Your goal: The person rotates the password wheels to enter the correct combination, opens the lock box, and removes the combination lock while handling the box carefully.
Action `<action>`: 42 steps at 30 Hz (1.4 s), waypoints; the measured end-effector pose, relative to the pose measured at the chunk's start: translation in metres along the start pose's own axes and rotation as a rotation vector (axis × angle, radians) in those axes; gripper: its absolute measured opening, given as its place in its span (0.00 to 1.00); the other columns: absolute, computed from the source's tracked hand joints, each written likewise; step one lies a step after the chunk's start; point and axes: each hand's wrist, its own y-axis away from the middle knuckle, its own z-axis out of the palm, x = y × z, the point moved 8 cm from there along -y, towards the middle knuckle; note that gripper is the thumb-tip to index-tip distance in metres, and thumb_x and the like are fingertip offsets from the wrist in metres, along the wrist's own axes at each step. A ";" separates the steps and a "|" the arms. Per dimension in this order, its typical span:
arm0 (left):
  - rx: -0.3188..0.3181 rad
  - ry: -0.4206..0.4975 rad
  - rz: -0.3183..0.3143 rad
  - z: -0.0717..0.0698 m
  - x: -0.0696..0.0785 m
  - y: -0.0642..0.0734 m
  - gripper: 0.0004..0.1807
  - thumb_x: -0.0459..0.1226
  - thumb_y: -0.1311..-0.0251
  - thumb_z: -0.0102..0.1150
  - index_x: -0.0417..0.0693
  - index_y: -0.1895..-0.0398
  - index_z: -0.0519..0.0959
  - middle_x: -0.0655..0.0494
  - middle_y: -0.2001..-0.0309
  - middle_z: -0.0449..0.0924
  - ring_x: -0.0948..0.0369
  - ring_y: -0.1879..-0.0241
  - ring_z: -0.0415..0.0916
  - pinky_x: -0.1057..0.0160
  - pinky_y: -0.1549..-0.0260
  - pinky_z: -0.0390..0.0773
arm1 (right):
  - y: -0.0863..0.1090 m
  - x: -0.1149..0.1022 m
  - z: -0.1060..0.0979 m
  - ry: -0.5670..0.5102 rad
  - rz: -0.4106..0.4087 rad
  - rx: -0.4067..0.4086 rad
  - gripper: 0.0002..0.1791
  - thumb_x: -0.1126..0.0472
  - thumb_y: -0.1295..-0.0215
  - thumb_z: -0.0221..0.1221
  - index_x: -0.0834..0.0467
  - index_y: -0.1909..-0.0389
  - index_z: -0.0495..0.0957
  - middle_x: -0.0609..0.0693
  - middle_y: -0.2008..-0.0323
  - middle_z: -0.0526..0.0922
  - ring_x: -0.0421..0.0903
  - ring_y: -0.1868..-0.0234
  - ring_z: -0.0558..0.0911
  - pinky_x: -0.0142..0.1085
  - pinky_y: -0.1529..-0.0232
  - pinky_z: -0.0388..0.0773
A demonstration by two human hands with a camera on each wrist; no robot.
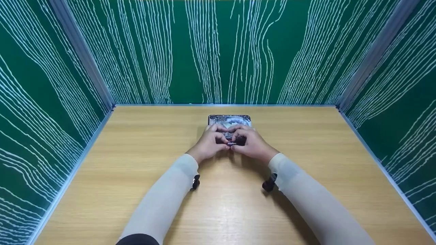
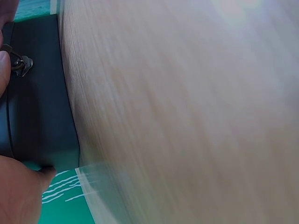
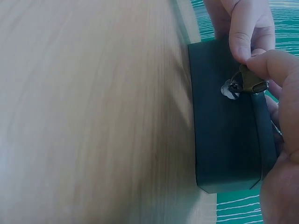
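A dark box (image 3: 222,140) with a patterned lid (image 1: 235,119) stands on the table. On its front are a bronze-coloured metal clasp (image 3: 254,84) and a small metal loop on a silvery plate (image 3: 228,90). My left hand (image 1: 211,142) and right hand (image 1: 253,144) meet at the clasp, thumbs and forefingers pinching it from either side. In the right wrist view, the left thumb (image 3: 243,42) touches the clasp's edge close to the right thumb (image 3: 271,65). Other fingers curve around the lid. The left wrist view catches only part of the left hand (image 2: 18,191).
The box is near the back of a wooden table (image 1: 153,136). Green walls with white wavy lines (image 1: 238,51) enclose the back and both sides, with grey posts (image 1: 83,51) at the corners. Black devices (image 1: 269,183) are worn at the wrists.
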 end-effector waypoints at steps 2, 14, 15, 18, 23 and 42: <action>-0.001 -0.001 -0.005 0.000 0.000 0.000 0.04 0.33 0.36 0.82 0.45 0.66 0.92 0.54 0.27 0.78 0.47 0.15 0.59 0.46 0.08 0.51 | 0.000 0.000 0.000 -0.004 -0.001 -0.002 0.08 0.63 0.35 0.78 0.52 0.60 0.88 0.53 0.29 0.86 0.62 0.23 0.78 0.67 0.16 0.60; -0.002 -0.015 -0.014 0.000 0.001 0.000 0.05 0.33 0.36 0.82 0.46 0.66 0.92 0.55 0.27 0.77 0.49 0.17 0.61 0.47 0.09 0.53 | -0.001 -0.001 -0.002 -0.020 0.003 -0.014 0.05 0.64 0.34 0.77 0.54 0.63 0.89 0.52 0.29 0.86 0.60 0.23 0.78 0.64 0.15 0.60; 0.001 -0.014 -0.011 0.000 0.002 0.000 0.04 0.33 0.36 0.82 0.46 0.66 0.92 0.55 0.27 0.78 0.49 0.17 0.61 0.46 0.09 0.53 | -0.001 -0.001 -0.001 -0.022 0.004 -0.015 0.05 0.64 0.34 0.76 0.54 0.62 0.89 0.52 0.29 0.86 0.60 0.23 0.77 0.63 0.14 0.60; 0.002 -0.022 0.005 -0.001 0.003 0.001 0.05 0.33 0.36 0.82 0.45 0.66 0.92 0.54 0.28 0.78 0.49 0.18 0.61 0.47 0.10 0.54 | -0.001 -0.002 -0.001 -0.029 0.004 -0.018 0.05 0.64 0.34 0.76 0.55 0.61 0.89 0.52 0.29 0.86 0.60 0.23 0.77 0.62 0.14 0.62; 0.004 -0.025 0.023 -0.001 0.004 0.001 0.05 0.33 0.36 0.83 0.44 0.66 0.92 0.52 0.28 0.79 0.48 0.20 0.63 0.47 0.12 0.57 | 0.000 -0.004 -0.001 -0.032 -0.019 -0.012 0.09 0.66 0.36 0.77 0.54 0.59 0.88 0.54 0.29 0.86 0.62 0.23 0.78 0.63 0.14 0.64; -0.003 -0.007 0.002 -0.001 0.003 0.001 0.05 0.33 0.35 0.82 0.45 0.67 0.91 0.55 0.28 0.78 0.50 0.19 0.62 0.47 0.10 0.55 | 0.000 -0.001 0.000 -0.047 0.016 -0.019 0.05 0.66 0.34 0.76 0.54 0.61 0.91 0.51 0.29 0.85 0.60 0.22 0.77 0.62 0.12 0.62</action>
